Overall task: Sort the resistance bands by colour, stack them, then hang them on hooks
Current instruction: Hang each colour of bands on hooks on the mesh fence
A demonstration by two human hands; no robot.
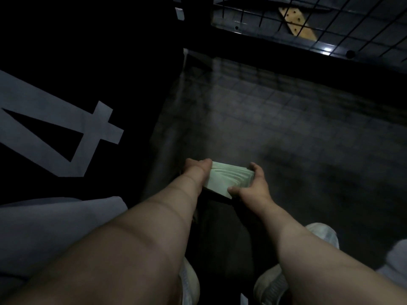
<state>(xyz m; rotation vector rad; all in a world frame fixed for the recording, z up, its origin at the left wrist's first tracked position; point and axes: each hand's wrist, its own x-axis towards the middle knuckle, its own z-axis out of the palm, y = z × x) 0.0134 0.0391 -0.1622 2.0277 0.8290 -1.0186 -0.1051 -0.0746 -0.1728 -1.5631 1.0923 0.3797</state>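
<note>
**Squaring the green stack between both hands**

Far to the left of the hands stands a black panel (66,51) with a large white mark; it plays no part in this step.

The left hand (197,170) grips the left end of the stack (226,178), its fingers curled over the far corner. The stack is a pale green pile of folded bands, held low between the two hands above the dim floor (286,128). Its top layer shows ripples. A dark strip (217,194) lies just under its near edge; in this light I cannot tell whether that is another band or only shadow.

The right hand (253,186) clasps the right end, thumb on the near corner and fingers wrapped round the far one.

This looks like the stacking stage, with one colour gathered. To do it well:

- Press inward evenly from both ends so the layers line up, rather than squeezing one corner.
- Hold the pile level, since rubber layers probably slide when tipped.
- Smooth the rippled top before moving on.
- Check the dark strip beneath, so no stray colour rides along.

Beyond the right hand, up and away, is a wire grid (352,25). No hooks can be made out on it.
</note>
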